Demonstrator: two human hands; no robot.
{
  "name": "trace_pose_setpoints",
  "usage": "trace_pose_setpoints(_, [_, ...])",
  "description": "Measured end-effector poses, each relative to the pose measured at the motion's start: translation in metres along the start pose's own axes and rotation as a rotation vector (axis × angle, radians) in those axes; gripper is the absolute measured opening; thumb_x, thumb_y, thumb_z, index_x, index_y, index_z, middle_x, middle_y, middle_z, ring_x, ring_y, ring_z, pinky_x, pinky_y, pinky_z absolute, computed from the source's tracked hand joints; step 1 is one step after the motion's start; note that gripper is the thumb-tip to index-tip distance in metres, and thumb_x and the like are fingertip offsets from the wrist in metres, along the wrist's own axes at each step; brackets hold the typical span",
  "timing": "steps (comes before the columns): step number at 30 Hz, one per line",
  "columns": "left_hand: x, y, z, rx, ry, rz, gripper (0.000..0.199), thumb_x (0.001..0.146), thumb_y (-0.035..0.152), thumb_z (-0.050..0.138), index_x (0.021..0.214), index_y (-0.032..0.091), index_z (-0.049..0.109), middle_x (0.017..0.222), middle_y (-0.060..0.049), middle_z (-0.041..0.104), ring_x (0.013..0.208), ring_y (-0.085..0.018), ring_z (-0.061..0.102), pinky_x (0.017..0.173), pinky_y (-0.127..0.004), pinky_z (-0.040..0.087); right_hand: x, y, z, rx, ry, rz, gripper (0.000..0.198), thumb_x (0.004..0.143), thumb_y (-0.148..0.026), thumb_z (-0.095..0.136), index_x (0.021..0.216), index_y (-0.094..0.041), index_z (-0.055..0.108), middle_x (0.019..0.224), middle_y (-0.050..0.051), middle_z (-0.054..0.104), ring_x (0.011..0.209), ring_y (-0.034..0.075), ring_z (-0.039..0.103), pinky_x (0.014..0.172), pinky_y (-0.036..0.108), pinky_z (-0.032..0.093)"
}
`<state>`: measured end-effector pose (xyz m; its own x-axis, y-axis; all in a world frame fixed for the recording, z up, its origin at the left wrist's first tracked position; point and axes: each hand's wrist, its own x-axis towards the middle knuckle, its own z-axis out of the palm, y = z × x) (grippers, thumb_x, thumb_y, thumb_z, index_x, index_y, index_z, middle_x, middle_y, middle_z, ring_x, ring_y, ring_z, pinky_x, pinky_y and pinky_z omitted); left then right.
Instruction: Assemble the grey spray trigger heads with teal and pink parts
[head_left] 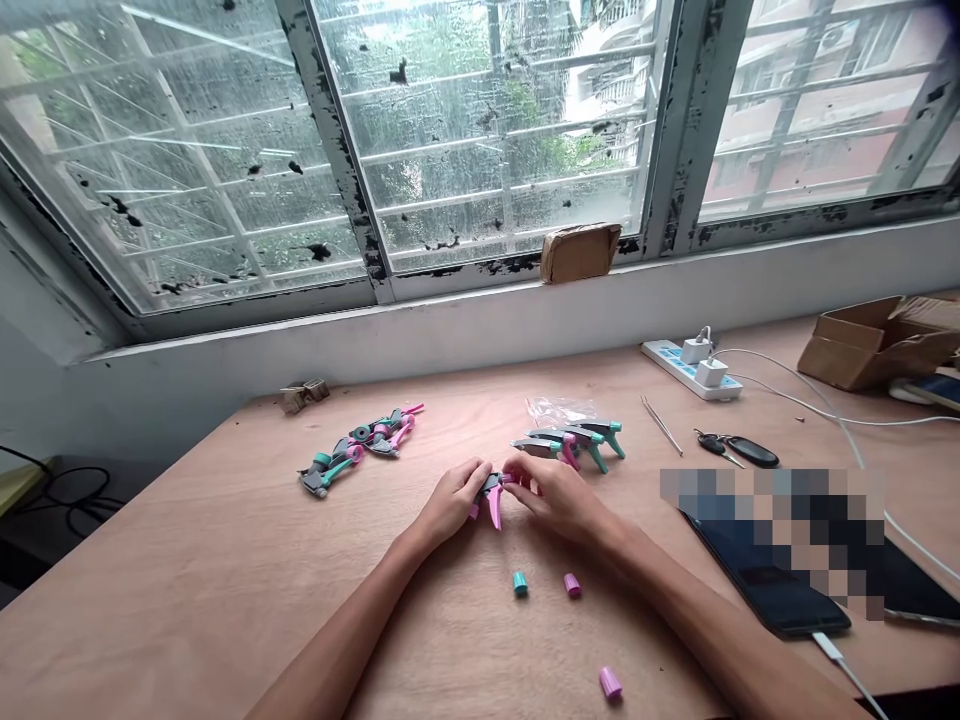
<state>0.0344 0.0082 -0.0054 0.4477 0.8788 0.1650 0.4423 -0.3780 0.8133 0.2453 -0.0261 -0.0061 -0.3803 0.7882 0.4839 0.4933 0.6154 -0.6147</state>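
Left hand [454, 500] gripped a grey-and-pink trigger head [493, 500], thumb and fingers closed around its grey body. Right hand [559, 492] met it from the other side, fingertips drawn narrow at the pink nozzle end; exact contact there partly hidden by the fingers. Pink lever pointed down toward the wearer. The piece was held just above the wooden table [187, 590], between the two hands, near the middle.

Nearer the wearer, between the forearms: a teal cap [520, 584], a pink cap [572, 585] to its right, and a second pink one nearer still, lying tilted.

Just beyond the right hand, a row of trigger heads [613, 440] with teal and pink levers, clear plastic bag [561, 409] behind them. Left, well apart from the hands, a loose pile of similar heads [330, 472], jumbled.

Farther right: tweezers [661, 426], keys with a black fob [752, 452], a phone [757, 572] on a white cable, part of that area blurred. Power strip [679, 372] near the wall, below the window.
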Motion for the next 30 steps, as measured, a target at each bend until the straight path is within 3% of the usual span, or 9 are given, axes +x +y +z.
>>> trace_pose_setpoints(8, [0.0008,0.0014,-0.0003,-0.004,0.01,-0.008,0.042,0.1,0.054,0.043,0.076,0.022,0.052,0.072,0.002,0.051,0.071,-0.018,0.05,0.065,-0.027,0.042,-0.0003,-0.0026,-0.0017,0.004,-0.009,-0.044,0.008,0.099,-0.02,0.054,0.103,-0.022,0.062,0.087,0.002,0.071,0.071,0.016,0.066,0.059,0.026,0.047])
trace_pose_setpoints(13, [0.0008,0.0019,-0.0004,-0.006,0.012,-0.011,0.042,0.099,0.055,0.044,0.073,0.022,0.052,0.07,0.003,0.05,0.068,-0.017,0.049,0.063,-0.027,0.041,0.0012,0.0008,-0.0016,-0.002,-0.018,0.024,0.011,0.1,-0.029,0.058,0.099,-0.021,0.065,0.082,0.003,0.074,0.067,0.018,0.067,0.059,0.027,0.046])
trace_pose_setpoints(17, [0.0,0.0027,0.0001,-0.001,-0.005,-0.006,0.042,0.098,0.053,0.045,0.072,0.021,0.052,0.069,0.003,0.051,0.067,-0.017,0.049,0.065,-0.028,0.04,0.002,0.0023,-0.0044,-0.112,-0.055,0.071,0.039,0.106,-0.04,0.051,0.073,-0.021,0.063,0.067,0.002,0.071,0.061,0.018,0.065,0.06,0.029,0.041])
trace_pose_setpoints(20, [-0.0003,0.0037,0.0003,-0.002,-0.01,0.0,0.041,0.099,0.052,0.045,0.073,0.021,0.053,0.07,0.002,0.051,0.069,-0.017,0.049,0.068,-0.029,0.04,0.0017,0.001,-0.0051,-0.163,-0.097,0.081,0.049,0.11,-0.04,0.041,0.07,-0.021,0.061,0.066,0.003,0.069,0.062,0.019,0.066,0.062,0.029,0.04])
trace_pose_setpoints(26, [0.0005,0.0049,-0.0008,-0.026,0.002,0.003,0.042,0.099,0.053,0.044,0.075,0.021,0.054,0.073,0.002,0.052,0.071,-0.017,0.05,0.068,-0.028,0.04,0.0009,-0.0054,-0.0056,-0.004,-0.013,0.027,0.024,0.106,-0.04,0.05,0.115,-0.02,0.06,0.093,0.004,0.069,0.074,0.018,0.065,0.066,0.028,0.047])
trace_pose_setpoints(30, [0.0017,0.004,-0.0011,-0.043,0.006,0.004,0.042,0.099,0.053,0.044,0.076,0.02,0.055,0.074,0.002,0.052,0.071,-0.017,0.049,0.067,-0.028,0.04,0.0007,-0.0062,-0.0069,0.034,-0.016,-0.078,0.011,0.103,-0.028,0.054,0.11,-0.022,0.059,0.104,0.005,0.064,0.069,0.014,0.062,0.066,0.027,0.049])
